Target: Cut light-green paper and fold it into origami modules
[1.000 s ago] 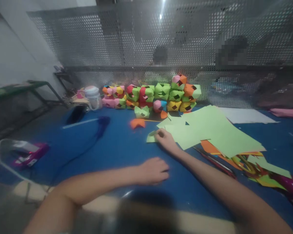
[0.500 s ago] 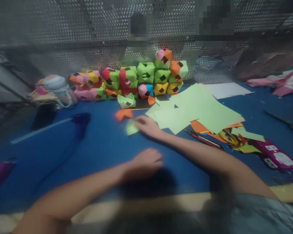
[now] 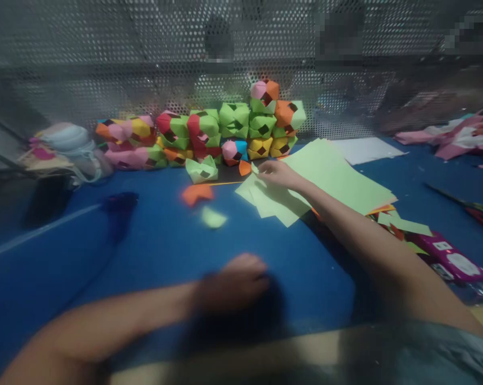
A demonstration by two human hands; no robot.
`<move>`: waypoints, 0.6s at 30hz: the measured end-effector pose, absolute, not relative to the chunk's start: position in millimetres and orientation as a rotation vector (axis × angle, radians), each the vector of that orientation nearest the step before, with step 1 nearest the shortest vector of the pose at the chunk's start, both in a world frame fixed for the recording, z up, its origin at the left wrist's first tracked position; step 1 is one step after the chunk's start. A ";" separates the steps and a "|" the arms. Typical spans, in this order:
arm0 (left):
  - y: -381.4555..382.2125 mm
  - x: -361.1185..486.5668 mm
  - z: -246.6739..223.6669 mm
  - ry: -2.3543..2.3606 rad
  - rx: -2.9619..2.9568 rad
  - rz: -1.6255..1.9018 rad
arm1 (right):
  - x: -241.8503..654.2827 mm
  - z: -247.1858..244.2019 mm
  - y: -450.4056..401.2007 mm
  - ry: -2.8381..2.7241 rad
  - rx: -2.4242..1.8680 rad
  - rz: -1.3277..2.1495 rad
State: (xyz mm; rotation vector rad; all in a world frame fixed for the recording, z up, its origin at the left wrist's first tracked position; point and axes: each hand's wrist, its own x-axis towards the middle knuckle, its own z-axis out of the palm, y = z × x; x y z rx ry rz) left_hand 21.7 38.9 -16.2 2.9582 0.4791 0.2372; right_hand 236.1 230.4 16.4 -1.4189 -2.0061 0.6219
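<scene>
Two hands in the head view. Just left of the nearer right hand (image 3: pixel 278 175), slightly above frame centre: small pale-green paper piece (image 3: pixel 254 169), long axis unclear; cannot tell whether pinched. Farther, at lower centre: left hand (image 3: pixel 239 282), loosely curled, grip hidden.

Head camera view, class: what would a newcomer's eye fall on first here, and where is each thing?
Probably the bright, stacked folded paper shapes first, lined up at the back of the blue table before a perforated panel. Next, perhaps the right hand over the large pale green sheets, right of centre. Nearer the viewer is the left hand, blurred and in shadow.
</scene>
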 end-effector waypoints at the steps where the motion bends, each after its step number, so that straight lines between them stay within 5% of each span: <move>1: 38.7 21.6 -16.8 0.477 2.958 0.242 | 231.5 16.4 232.2 -2.012 -1.398 0.649; 12: 77.2 -3.6 -17.6 0.791 3.211 0.686 | 223.3 37.3 239.9 -1.475 -1.235 0.742; 18: 105.9 -30.5 -7.9 1.241 3.225 0.334 | 226.4 36.5 208.3 -1.327 -1.228 0.958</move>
